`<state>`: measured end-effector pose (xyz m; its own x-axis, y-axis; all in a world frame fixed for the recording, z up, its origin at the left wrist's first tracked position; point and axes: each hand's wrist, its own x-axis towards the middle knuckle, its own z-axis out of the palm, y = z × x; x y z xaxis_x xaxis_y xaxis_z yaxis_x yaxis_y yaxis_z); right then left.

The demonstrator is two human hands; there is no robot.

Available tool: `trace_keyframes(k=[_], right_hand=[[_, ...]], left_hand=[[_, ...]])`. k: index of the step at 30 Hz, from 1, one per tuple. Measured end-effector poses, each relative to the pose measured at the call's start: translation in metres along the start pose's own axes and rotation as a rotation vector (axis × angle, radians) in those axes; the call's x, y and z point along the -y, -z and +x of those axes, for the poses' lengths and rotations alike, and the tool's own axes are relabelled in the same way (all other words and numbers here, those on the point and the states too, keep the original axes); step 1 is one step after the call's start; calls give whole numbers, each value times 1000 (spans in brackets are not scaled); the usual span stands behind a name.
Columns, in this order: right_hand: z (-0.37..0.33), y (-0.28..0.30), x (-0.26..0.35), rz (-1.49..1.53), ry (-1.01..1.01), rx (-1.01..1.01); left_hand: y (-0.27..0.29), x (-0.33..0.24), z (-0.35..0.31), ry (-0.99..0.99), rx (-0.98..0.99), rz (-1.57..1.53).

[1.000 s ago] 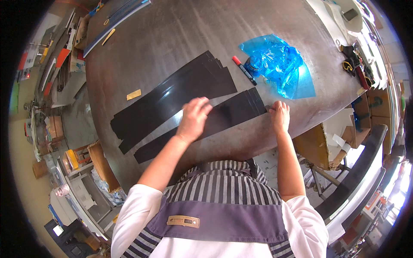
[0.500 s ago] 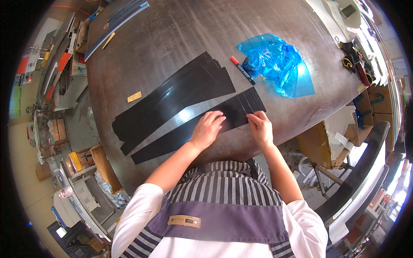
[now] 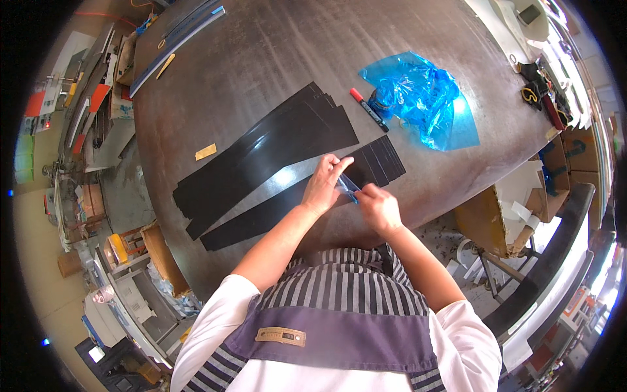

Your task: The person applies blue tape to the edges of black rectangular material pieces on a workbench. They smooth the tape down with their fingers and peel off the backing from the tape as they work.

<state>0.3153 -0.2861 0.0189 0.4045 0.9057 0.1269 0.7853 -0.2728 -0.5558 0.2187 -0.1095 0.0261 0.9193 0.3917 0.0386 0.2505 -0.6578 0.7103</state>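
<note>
Long black tapered strips lie stacked in front of me, their wide ends fanned slightly at the right. My left hand rests over the middle of this stack, its fingers extended toward the right. A narrow bluish clear film stands up between my hands. My right hand is closed on the film's lower end just off the near edge of the strips; motion blurs its fingers. Beyond my left hand lies a second, wider stack of black tapered strips.
Crumpled blue film lies at the right on the metal table, beside a red-capped marker. A small tan piece sits left of the strips. A yellow knife-like tool and long bars lie far left.
My right hand has moved left and toward me from the strips' wide end, and film now shows lifted between my hands. My left hand has shifted slightly farther away and right.
</note>
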Motion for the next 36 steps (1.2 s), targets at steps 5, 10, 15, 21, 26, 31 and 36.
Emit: trace_keyframes(k=[5,10,15,21,26,31,36], right_hand=[[16,11,-14,205,-244,-234],[16,3,-21,325,-381,-262],[16,5,-27,685,-608,-384],[14,2,-40,585,-627,-302],[20,25,-26,123,-356,-272],[-3,5,-12,-20,20,45],[0,4,-6,-173,-276,-167]], left_hand=[[-4,31,8,-37,-129,-361],[14,63,-2,496,-386,-784],[26,8,3,221,-163,171],[16,-6,-6,141,129,-124],[-10,-11,-13,97,138,-111],[-20,4,-17,117,41,-93],[-23,0,-18,101,-66,-83]])
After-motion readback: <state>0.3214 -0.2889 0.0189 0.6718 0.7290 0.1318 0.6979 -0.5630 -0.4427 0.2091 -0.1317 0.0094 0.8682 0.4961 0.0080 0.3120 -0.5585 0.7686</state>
